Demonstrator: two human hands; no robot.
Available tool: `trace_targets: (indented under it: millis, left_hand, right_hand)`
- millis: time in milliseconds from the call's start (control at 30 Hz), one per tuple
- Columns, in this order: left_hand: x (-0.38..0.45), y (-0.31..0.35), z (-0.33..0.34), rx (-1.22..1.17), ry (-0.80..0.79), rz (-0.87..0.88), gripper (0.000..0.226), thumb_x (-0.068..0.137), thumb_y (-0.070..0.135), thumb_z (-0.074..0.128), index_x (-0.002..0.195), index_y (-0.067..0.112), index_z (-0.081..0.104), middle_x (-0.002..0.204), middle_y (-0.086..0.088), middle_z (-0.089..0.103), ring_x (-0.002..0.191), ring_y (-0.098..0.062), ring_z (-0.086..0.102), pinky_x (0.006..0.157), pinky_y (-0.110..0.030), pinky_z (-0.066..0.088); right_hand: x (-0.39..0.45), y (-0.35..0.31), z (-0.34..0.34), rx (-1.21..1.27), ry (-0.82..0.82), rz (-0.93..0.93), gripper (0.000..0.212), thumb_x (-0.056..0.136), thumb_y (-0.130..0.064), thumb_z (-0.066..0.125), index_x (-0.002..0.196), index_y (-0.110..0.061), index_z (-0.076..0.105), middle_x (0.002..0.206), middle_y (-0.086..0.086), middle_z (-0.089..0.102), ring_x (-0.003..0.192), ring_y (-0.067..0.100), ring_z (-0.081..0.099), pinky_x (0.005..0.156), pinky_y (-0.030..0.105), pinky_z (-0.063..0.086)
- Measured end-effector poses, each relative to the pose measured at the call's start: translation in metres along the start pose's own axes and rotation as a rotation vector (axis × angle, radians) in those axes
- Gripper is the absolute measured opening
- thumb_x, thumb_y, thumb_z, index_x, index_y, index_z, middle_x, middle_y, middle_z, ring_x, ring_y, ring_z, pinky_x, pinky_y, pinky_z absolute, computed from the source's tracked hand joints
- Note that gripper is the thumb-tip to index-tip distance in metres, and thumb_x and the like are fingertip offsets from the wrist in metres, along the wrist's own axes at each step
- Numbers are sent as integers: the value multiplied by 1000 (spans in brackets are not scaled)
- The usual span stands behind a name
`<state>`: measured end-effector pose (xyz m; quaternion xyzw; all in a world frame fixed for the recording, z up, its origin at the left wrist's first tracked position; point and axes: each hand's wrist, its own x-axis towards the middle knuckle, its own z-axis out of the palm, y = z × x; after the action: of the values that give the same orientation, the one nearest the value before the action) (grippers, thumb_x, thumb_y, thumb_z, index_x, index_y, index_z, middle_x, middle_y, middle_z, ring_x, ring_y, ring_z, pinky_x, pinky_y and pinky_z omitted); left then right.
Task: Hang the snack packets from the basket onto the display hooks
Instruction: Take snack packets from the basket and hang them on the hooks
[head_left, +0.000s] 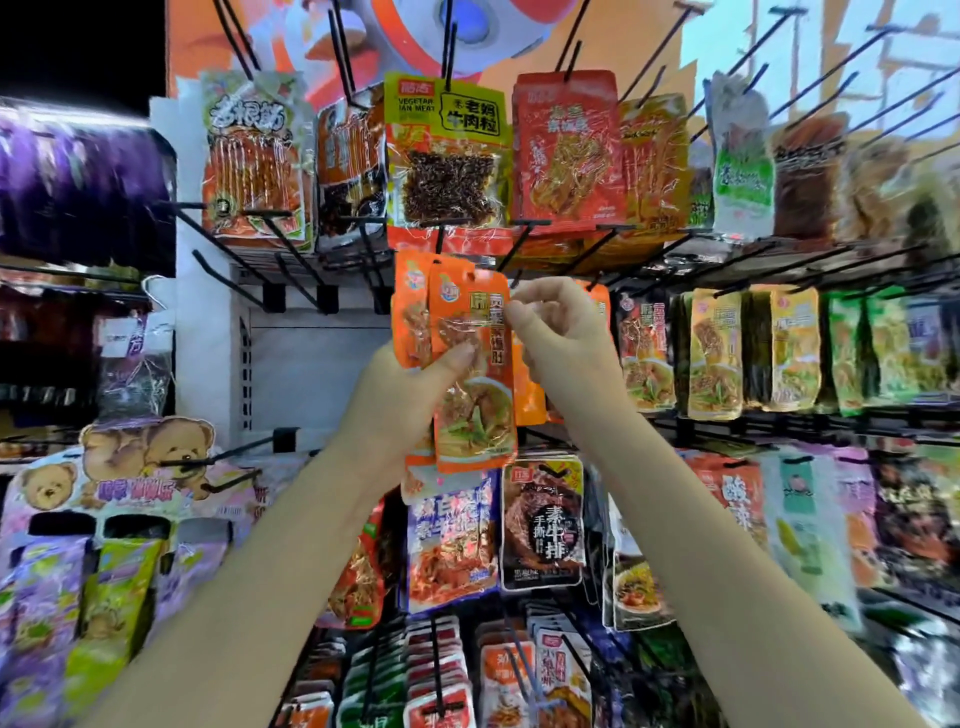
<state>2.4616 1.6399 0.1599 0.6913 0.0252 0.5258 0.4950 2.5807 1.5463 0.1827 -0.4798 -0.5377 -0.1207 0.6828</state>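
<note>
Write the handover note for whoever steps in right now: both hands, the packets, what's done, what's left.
Left hand: grips a small stack of orange snack packets from below, thumb across the front one.
Right hand: pinches the front packet's top edge, just under the black display hook.
Done: neighbouring hooks already carry packets, such as the yellow-label packet above.
Left: thread the held packets onto a hook. The basket is out of view, so how many remain cannot be told.

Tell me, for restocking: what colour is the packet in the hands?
Orange packet, seen in the head view.
</note>
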Motion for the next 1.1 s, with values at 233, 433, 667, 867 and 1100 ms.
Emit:
trace_targets:
  millis: [233, 433, 667, 867, 1100]
  left_hand:
    - [4, -4, 26, -158, 20, -120, 21, 86, 26, 77, 104, 16, 75, 96, -7, 79, 89, -30, 76, 79, -44, 61]
    - [12, -12, 29, -92, 27, -202, 40, 85, 45, 65, 109, 14, 73, 100, -9, 77, 90, -30, 73, 86, -49, 59]
    - [15, -13, 34, -176, -41, -167, 36, 103, 25, 54, 129, 0, 58, 104, -18, 76, 83, -33, 76, 60, -38, 60]
    - [18, -15, 40, -139, -3, -170, 44, 93, 35, 68, 123, 4, 65, 97, -15, 77, 76, -29, 76, 62, -40, 61]
    - [23, -22, 49, -53, 40, -175, 60, 64, 54, 81, 113, 20, 73, 103, -4, 78, 99, -30, 74, 96, -54, 55]
  right_hand:
    - [-10, 14, -20, -97, -38, 29, 25, 100, -33, 60, 85, -14, 68, 72, 1, 69, 68, 11, 62, 62, 29, 48]
    - [10, 35, -56, -40, 129, 99, 22, 95, -31, 66, 111, -17, 61, 99, 11, 73, 91, 29, 71, 86, 55, 57]
    - [29, 50, -84, -19, 139, -23, 46, 97, -14, 66, 135, -31, 47, 67, -13, 65, 61, 13, 57, 64, 10, 47]
    - [38, 64, -86, -33, 102, -63, 40, 98, -18, 64, 130, -43, 60, 126, 2, 68, 118, 23, 64, 101, 51, 52]
    - [35, 67, -91, -87, 135, -117, 38, 98, -8, 62, 135, -22, 63, 123, -7, 66, 111, -1, 61, 99, 34, 54]
